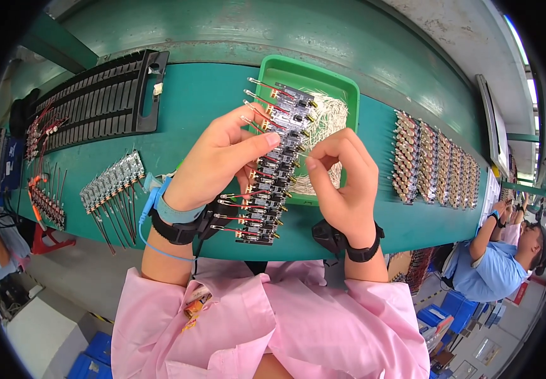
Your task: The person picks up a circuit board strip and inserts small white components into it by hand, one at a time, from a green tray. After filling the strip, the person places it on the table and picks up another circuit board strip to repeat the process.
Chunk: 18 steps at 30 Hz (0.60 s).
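Observation:
A long panel of circuit boards point(284, 151) is held up at a slight tilt over the bench, with red wires ending in small clear tips along its left side and brass-coloured parts along its right. My left hand point(219, 155) grips its left side, thumb on the top face. Beside the right edge, my right hand point(349, 183) is closed in a pinch of thumb and forefinger on what looks like a thin white strand. Behind the panel stands a green tray point(354, 95), holding a heap of thin white strands point(333, 120).
On the green bench point(191, 82) lie a black slotted rack point(105, 95) at far left and a board panel with dark wires point(114, 180) nearer. Several rows of assembled boards point(437, 161) lie at right. A blue cord point(143, 221) runs from my left wrist. A co-worker point(491, 271) sits at far right.

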### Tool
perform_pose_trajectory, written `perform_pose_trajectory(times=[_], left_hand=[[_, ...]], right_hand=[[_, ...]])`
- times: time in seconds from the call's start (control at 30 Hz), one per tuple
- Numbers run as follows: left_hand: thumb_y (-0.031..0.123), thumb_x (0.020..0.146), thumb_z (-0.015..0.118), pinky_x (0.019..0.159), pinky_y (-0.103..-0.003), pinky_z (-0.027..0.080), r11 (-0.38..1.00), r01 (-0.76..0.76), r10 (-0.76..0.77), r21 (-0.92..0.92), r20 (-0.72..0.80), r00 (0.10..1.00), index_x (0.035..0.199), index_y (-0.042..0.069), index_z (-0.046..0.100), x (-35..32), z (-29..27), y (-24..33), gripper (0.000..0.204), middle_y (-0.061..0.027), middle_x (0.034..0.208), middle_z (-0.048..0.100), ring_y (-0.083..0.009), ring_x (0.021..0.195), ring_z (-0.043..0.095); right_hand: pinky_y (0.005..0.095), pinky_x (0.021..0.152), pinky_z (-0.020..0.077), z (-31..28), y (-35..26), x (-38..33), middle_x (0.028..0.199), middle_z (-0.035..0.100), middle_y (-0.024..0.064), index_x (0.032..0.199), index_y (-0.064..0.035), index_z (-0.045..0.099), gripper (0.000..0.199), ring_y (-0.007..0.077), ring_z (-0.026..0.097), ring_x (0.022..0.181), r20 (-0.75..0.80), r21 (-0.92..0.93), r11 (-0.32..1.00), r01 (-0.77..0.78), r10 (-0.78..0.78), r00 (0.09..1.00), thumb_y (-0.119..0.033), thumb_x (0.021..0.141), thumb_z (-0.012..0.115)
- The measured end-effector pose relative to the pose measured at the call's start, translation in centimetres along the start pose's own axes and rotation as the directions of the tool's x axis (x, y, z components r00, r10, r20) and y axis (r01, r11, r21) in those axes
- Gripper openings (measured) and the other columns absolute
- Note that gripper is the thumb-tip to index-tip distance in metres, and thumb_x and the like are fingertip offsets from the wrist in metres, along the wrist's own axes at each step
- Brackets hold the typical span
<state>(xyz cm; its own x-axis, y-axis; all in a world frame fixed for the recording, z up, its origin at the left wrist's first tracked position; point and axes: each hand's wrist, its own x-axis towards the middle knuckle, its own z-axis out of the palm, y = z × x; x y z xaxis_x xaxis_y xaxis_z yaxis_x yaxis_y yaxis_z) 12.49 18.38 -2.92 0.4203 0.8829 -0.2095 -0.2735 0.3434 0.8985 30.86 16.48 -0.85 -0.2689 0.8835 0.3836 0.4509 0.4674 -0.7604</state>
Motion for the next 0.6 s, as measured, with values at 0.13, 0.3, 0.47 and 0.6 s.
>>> perform_pose_trajectory(times=[0.13, 0.3, 0.47, 0.6], left_hand=[[0.018, 0.086, 0.055, 0.039, -0.016, 0.038, 1.000, 0.012, -0.012, -0.004, 0.005, 1.000, 0.110, 0.008, 0.051, 0.0, 0.2, -0.1, 0.027, 0.0054, 0.062, 0.047, -0.0011, 0.049, 0.044], [0.018, 0.086, 0.055, 0.039, -0.016, 0.038, 1.000, 0.025, -0.025, 0.012, 0.007, 1.000, 0.110, 0.008, 0.051, 0.0, 0.2, 0.1, 0.026, 0.0052, 0.063, 0.048, -0.0010, 0.049, 0.044], [0.015, 0.086, 0.052, 0.040, -0.014, 0.037, 1.000, 0.029, -0.029, -0.002, 0.038, 0.999, 0.101, 0.009, 0.049, 0.0, 0.1, 0.3, 0.016, 0.0035, 0.072, 0.054, -0.0001, 0.055, 0.049], [0.018, 0.086, 0.055, 0.038, -0.016, 0.039, 1.000, 0.009, -0.009, 0.006, -0.017, 1.000, 0.104, 0.007, 0.051, 0.1, -0.2, 0.1, 0.021, 0.0035, 0.065, 0.051, -0.0016, 0.048, 0.047]], right_hand=[[0.0219, 0.059, 0.0407, 0.0, 0.3, 0.0, 0.072, 0.050, 0.0047, 0.076, 0.0014, 0.051, 0.009, 0.0117, 0.050, 0.066, 0.024, 0.023, 0.996, -0.088, 0.088, 0.996, 0.008, 0.072, 0.055], [0.0210, 0.063, 0.0417, 0.2, 1.0, 0.1, 0.076, 0.050, 0.0030, 0.079, 0.0018, 0.051, 0.008, 0.0088, 0.051, 0.071, 0.057, 0.156, 0.957, -0.243, 0.236, 0.970, 0.007, 0.075, 0.055], [0.0206, 0.063, 0.0418, 0.4, 1.3, 0.3, 0.077, 0.050, 0.0019, 0.081, 0.0013, 0.052, 0.008, 0.0074, 0.051, 0.072, 0.069, 0.240, 0.927, -0.287, 0.279, 0.958, 0.005, 0.076, 0.057], [0.0227, 0.060, 0.0424, 0.0, 1.6, 0.4, 0.076, 0.052, 0.0024, 0.082, -0.0007, 0.055, 0.010, 0.0094, 0.052, 0.068, 0.085, 0.082, 0.949, -0.304, 0.297, 0.951, 0.004, 0.074, 0.060]])
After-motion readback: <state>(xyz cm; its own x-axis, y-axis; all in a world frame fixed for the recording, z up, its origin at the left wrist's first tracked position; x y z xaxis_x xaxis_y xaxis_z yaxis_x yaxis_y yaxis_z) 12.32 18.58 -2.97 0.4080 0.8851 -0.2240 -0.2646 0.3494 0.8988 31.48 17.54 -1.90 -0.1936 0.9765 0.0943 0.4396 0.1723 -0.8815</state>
